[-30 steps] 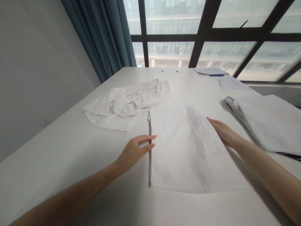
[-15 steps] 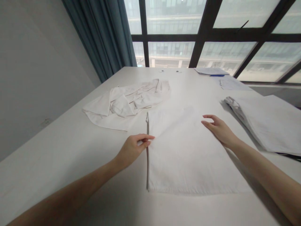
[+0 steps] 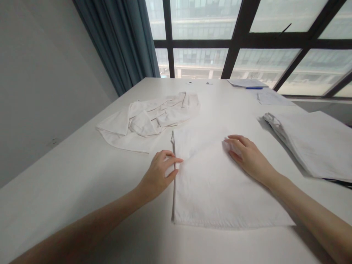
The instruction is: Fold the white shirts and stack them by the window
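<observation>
A folded white cloth (image 3: 217,190) lies flat on the white table, its dark-shadowed left edge running toward me and its near edge slightly frayed. My left hand (image 3: 158,174) is at that left edge, with thumb and index finger apart and their tips touching the cloth. On the right side, my right hand (image 3: 251,159) has its fingers curled around a bunched bit of the cloth's far right part. Beyond the left hand lies a crumpled white cloth (image 3: 145,121), loosely heaped.
A stack of folded white fabric (image 3: 321,143) sits at the right. Papers (image 3: 246,83) and a blue pen (image 3: 253,88) lie at the far right of the table (image 3: 110,183). A blue curtain (image 3: 121,40) and a window stand behind; a grey wall is on the left.
My right hand has moved left and closed on the cloth, bunching it. My left hand's thumb and fingers have spread a little at the left edge.
</observation>
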Demonstrator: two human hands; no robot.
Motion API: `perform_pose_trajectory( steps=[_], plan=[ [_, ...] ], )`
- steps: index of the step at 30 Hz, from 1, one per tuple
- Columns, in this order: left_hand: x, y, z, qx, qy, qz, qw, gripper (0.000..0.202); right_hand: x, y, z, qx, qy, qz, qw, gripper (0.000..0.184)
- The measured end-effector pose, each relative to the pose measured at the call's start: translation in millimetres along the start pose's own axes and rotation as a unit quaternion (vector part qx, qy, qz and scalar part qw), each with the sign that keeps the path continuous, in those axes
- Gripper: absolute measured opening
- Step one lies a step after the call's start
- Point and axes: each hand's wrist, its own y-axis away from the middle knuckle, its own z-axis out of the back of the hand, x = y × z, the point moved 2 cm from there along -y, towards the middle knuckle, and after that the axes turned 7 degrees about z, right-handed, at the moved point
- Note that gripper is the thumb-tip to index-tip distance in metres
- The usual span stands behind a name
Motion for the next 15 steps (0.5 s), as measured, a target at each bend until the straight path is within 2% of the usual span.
perform_pose_trajectory(
  steps=[4,8,12,15],
  plan=[
    [1.4,1.7,-0.5,0.01,-0.072,-0.042,0.996,0.038,10.0,2.8,-9.7,0.076,-0.023,0.057,0.995,0.04],
    [0.7,2.1,-2.4,0.069,-0.133,-0.059,0.987,0.049,8.8,7.6,-13.1,0.149,-0.003,0.076,0.986,0.052],
    [-1.0,0.8,0.2,0.099,-0.164,-0.049,0.98,0.047,8.6,8.2,-9.1,0.177,-0.001,0.072,0.982,0.056],
    [-0.6,-1.4,3.5,0.115,-0.17,-0.046,0.977,0.047,20.9,7.3,-3.3,0.19,-0.014,0.076,0.979,0.055]
  ],
)
